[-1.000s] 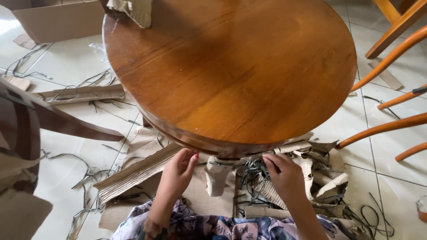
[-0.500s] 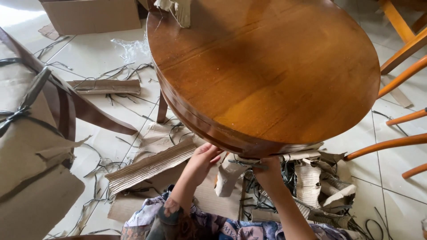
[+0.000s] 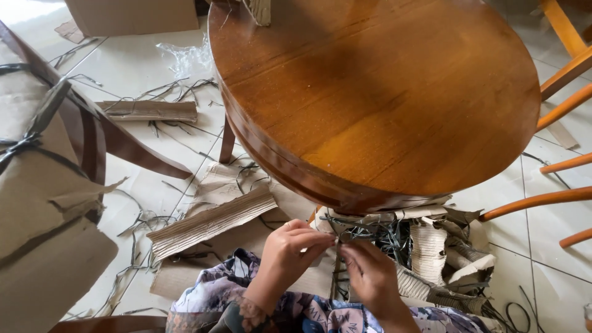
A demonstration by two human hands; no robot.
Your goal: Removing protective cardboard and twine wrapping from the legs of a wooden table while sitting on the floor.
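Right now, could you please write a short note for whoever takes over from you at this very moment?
Left hand: fingers pinched at the dark strapping just under the round wooden table.
Right hand: fingers pinched at the same spot, meeting the left.
Torn corrugated cardboard wrap hangs around the table's base, tangled with strapping.
Done: tabletop bare; loose cardboard strip and strap offcuts lie on the tiled floor.
Left: wrap and strapping at the base are on.
A paper-wrapped chair stands at left, strapped.
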